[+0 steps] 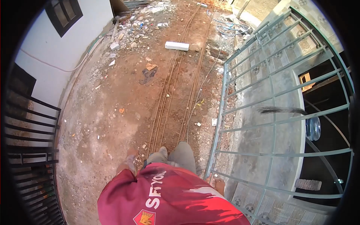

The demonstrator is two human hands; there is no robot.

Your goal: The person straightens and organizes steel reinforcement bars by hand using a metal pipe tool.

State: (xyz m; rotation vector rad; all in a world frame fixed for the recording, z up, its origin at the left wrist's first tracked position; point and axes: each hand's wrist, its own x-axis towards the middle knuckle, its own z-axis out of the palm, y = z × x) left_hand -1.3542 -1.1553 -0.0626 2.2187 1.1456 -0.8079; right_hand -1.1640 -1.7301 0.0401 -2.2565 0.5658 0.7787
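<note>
My left hand hangs low beside my grey trousers, over the dirt ground, below the red sleeve; its fingers are not distinct. On the right, only a small patch of my right hand shows past the red shirt, close to the lower corner of a grey-green metal grille. Whether it touches the grille is unclear. Long thin rusty rods run along the ground in two bundles, away from my legs.
A white block lies across the rods. Rubble lies at the upper left, with a dark rag nearer. Black railings and a white wall border the left. A coiled hose lies at the upper right.
</note>
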